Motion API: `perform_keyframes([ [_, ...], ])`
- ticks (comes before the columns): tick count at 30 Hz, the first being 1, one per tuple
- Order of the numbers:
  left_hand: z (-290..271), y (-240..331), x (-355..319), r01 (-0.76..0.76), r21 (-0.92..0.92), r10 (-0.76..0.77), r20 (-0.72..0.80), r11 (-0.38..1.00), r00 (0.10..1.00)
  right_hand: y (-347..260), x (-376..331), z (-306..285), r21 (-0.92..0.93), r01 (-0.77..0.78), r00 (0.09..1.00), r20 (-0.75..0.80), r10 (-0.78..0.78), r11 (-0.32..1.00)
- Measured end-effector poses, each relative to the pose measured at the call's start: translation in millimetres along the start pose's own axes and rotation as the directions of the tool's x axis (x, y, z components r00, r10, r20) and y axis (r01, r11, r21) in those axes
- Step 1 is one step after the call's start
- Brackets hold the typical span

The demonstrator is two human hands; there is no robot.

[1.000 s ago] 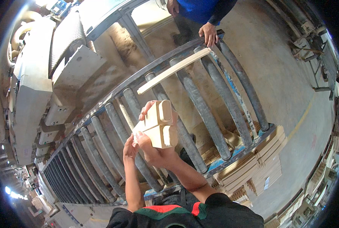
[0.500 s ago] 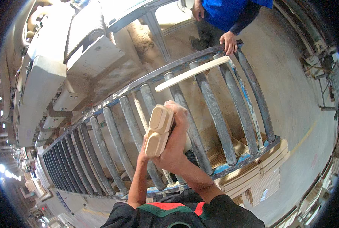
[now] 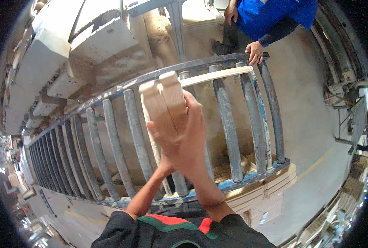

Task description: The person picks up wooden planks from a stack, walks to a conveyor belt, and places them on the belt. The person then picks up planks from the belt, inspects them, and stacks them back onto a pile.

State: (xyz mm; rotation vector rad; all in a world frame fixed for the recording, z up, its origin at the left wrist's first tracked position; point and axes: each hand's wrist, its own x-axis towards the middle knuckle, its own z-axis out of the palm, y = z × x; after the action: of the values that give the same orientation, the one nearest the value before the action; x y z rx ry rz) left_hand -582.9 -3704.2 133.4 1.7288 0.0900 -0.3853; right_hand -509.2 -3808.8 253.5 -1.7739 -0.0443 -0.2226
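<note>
Your right hand (image 3: 192,128) and left hand (image 3: 164,151) clasp two wooden blocks (image 3: 172,96), not yet set down; wooden strip (image 3: 217,76) lies across rollers (image 3: 227,124).

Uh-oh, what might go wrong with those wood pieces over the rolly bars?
The paired wooden pieces are held above rollers with open gaps between them, so if dropped, they might fall through. Also, the long wooden strip has one end right by the co-worker's hand, so a bump might push it into those fingers.
</note>
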Motion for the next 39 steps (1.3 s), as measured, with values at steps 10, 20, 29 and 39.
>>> perform_keyframes([
  [10, -1.0, -1.3, -39.6, 0.419, -0.3, -0.259, 0.452, 0.857, 0.854, 72.1, -20.0, -24.6, 0.335, -0.462, 0.886, 0.143, 0.44, 0.821],
  [20, 9.2, -12.2, -72.8, 0.509, -0.377, -0.288, 0.507, 0.774, 0.812, 87.6, -48.8, -31.6, 0.395, -0.562, 0.824, 0.184, 0.536, 0.727],
  [29, 11.7, -13.5, -74.0, 0.514, -0.363, -0.303, 0.499, 0.777, 0.812, 94.7, -51.3, -36.2, 0.373, -0.543, 0.839, 0.2, 0.506, 0.752],
  [39, 11.8, -13.0, -46.2, 0.538, -0.473, -0.26, 0.533, 0.698, 0.805, 125.5, -29.6, -39.1, 0.391, -0.554, 0.825, 0.144, 0.546, 0.735],
])
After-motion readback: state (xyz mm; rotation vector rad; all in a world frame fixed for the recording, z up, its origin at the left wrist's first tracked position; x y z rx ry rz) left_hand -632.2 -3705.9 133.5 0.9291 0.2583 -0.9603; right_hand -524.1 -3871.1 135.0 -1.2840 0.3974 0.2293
